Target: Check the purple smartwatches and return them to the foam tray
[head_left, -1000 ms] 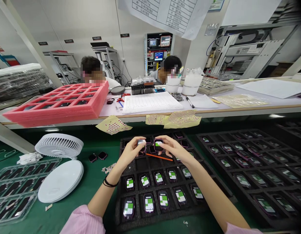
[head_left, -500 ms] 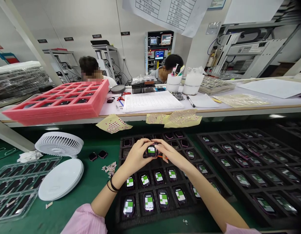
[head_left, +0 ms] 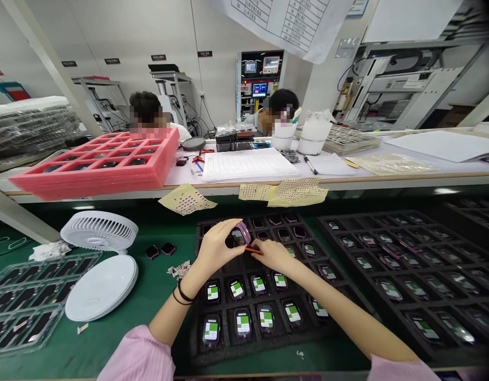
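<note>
Between the thumb and fingers of my left hand [head_left: 215, 246] is a purple-framed smartwatch body [head_left: 242, 233], tilted so its side edge shows. My right hand [head_left: 276, 255] is closed around a thin red-orange tool [head_left: 252, 250], whose end lies close under the watch; whether it touches cannot be made out, nor can the tool's exact kind. Both hands are above a black foam tray [head_left: 224, 355]. In its pockets lie several watch bodies, many with lit green-and-white screens, such as the watch [head_left: 243, 323] near the front.
A second black tray [head_left: 371, 288] of watches lies at right. A white fan [head_left: 101, 288], two dark watch bodies [head_left: 160, 250], small paper pieces [head_left: 178, 269] and a clear tray [head_left: 42, 344] are at left. A shelf [head_left: 347, 182] behind carries a pink foam tray [head_left: 93, 185]; two people sit beyond.
The watch has turned from screen toward me to edge-on, in my left hand. My right hand has moved off the watch, slightly down and right, fingers now curled around the red-orange tool.
</note>
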Motion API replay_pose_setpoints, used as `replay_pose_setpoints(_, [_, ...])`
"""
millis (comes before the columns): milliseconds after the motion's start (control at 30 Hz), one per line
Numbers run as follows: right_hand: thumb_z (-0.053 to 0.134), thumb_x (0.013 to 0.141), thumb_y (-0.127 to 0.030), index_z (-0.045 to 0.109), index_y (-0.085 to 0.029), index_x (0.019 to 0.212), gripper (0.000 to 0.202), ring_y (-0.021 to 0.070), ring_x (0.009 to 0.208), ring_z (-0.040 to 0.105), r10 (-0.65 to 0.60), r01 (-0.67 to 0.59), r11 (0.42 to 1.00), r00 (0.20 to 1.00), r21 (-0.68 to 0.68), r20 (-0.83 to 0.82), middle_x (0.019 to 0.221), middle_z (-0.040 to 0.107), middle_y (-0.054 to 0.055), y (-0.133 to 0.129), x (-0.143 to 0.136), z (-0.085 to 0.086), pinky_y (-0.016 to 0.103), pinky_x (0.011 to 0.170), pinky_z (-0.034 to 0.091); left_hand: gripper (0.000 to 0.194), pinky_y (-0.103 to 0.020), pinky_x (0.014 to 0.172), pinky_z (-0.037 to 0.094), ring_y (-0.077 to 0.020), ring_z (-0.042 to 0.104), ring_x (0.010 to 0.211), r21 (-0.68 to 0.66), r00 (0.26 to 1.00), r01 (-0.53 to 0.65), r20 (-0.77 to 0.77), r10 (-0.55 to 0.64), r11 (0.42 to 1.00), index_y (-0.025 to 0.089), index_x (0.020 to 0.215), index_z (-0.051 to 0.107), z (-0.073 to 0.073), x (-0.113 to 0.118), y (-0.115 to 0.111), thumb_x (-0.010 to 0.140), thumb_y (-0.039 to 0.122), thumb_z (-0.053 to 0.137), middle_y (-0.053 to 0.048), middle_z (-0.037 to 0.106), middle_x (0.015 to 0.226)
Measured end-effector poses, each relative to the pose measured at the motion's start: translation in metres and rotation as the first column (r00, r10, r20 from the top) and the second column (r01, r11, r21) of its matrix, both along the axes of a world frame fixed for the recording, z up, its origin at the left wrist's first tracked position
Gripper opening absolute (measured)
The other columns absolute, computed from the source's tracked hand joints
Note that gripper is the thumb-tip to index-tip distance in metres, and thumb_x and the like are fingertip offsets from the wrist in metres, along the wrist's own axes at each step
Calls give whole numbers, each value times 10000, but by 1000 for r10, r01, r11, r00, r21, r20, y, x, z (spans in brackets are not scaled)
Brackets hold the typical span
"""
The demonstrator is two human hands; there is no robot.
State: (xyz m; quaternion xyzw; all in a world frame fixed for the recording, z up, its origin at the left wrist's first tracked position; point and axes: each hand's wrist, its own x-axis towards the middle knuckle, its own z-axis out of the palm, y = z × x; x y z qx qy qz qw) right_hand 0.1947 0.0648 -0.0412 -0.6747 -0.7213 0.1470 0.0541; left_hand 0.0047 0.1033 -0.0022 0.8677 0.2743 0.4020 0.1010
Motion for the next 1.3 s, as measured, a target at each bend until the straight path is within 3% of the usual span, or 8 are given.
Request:
replay_pose_setpoints(233, [455, 882, -124, 593, -118, 1065, 229, 314, 906, 679, -37, 37, 999, 993, 7, 113, 948, 701, 200, 14, -16, -27, 351, 731, 462, 477, -409, 972, 491, -257, 616, 1083, -42, 1000, -4, -1, 4, 999, 191, 1175, 591, 2, -2, -3, 704, 158, 658, -98, 661, 1168])
replay_pose_setpoints(533, [319, 968, -271, 566, -202, 1232, 367, 220, 970, 674, 18, 11, 989, 981, 149, -192, 1019, 722, 77, 5, 13, -9, 302, 790, 494, 473, -406, 982, 484, -245, 611, 1091, -70, 999, -16, 35, 19, 997, 200, 1172, 592, 8, -6, -3, 705, 179, 665, -91, 661, 1163])
replay_pose_setpoints(600, [362, 948, -389, 666, -195, 1056, 376, 237, 932, 679, 15, 77, 986, 847, 150, -532, 955, 728, 70, 4, 19, -11, 317, 726, 527, 470, -404, 986, 482, -246, 609, 1094, -76, 999, -9, 50, 13, 997, 200, 1169, 595, 8, -6, -3, 705, 184, 669, -89, 658, 1169])
replay_pose_setpoints(700, [602, 771, -546, 681, -171, 801, 384, 275, 849, 691, -56, 171, 985, 500, 35, -864, 824, 729, 84, 5, 21, -22, 336, 587, 556, 467, -404, 982, 483, -250, 610, 1091, -82, 998, 8, 62, -3, 997, 189, 1166, 597, 8, -6, -3, 705, 186, 675, -98, 657, 1170])
replay_pose_setpoints(833, [723, 647, -539, 600, -167, 809, 424, 271, 816, 715, -109, 202, 979, 331, -43, -937, 784, 735, 101, 7, 18, -33, 382, 666, 581, 470, -403, 971, 489, -250, 608, 1092, -78, 999, -1, 49, 5, 997, 190, 1173, 588, 8, -6, -4, 711, 184, 670, -99, 658, 1166])
replay_pose_setpoints(1000, [796, 615, -382, 533, -197, 963, 474, 209, 743, 706, -112, 258, 959, -44, -119, -993, 831, 724, 68, 4, 10, -26, 367, 726, 551, 488, -406, 965, 491, -249, 604, 1098, -100, 999, 20, 37, -17, 995, 203, 1193, 580, 6, -5, -3, 714, 188, 672, -97, 652, 1174])
replay_pose_setpoints(1133, [731, 675, -363, 592, -199, 901, 312, 145, 629, 600, -3, 258, 966, -126, -35, -992, 701, 635, 3, 0, 1, -2, 273, 570, 457, 505, -407, 956, 489, -245, 603, 1085, -89, 992, 122, 42, -118, 989, 216, 1196, 580, 5, -2, -5, 704, 181, 687, -86, 657, 1167])
replay_pose_setpoints(1300, [741, 677, -360, 638, -210, 918, 302, 158, 774, 592, 28, 108, 994, -107, 16, -994, 827, 661, 31, -11, -11, 24, 274, 671, 444, 532, -418, 942, 481, -245, 581, 1086, 6, 972, 223, 73, -223, 975, 210, 1188, 578, 7, 1, -8, 676, 154, 712, -88, 654, 1184])
